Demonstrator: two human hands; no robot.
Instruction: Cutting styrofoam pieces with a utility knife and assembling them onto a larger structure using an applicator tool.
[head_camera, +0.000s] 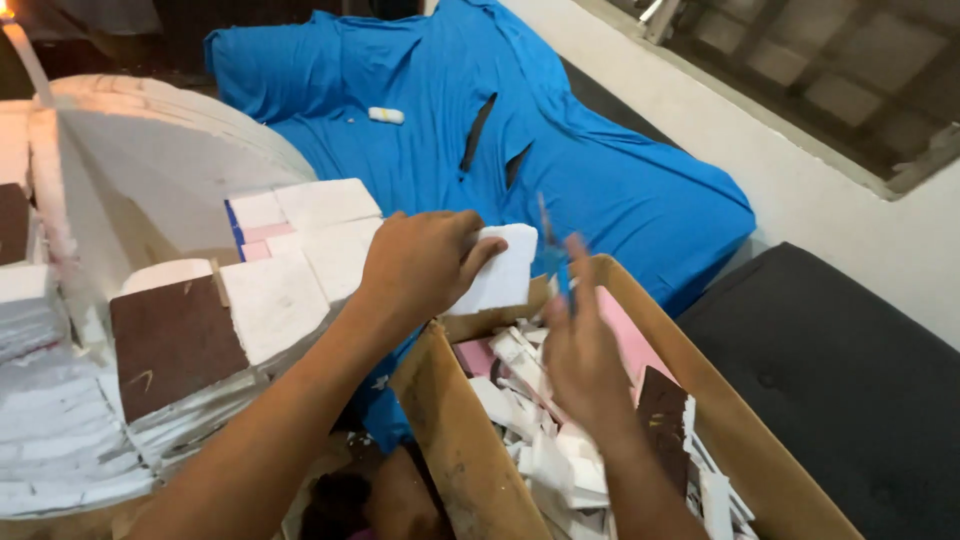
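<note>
Right hand (580, 350) blurs beside left hand (420, 262) gripping white foam piece (500, 268).

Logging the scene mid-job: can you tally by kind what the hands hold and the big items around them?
White foam piece, in left hand: 1
Blue cutter, blurred, in right hand: 1
Cardboard box of scraps: 1
Blue cloth: 1
Small white cylinder on the cloth: 1
Total: 5
</note>
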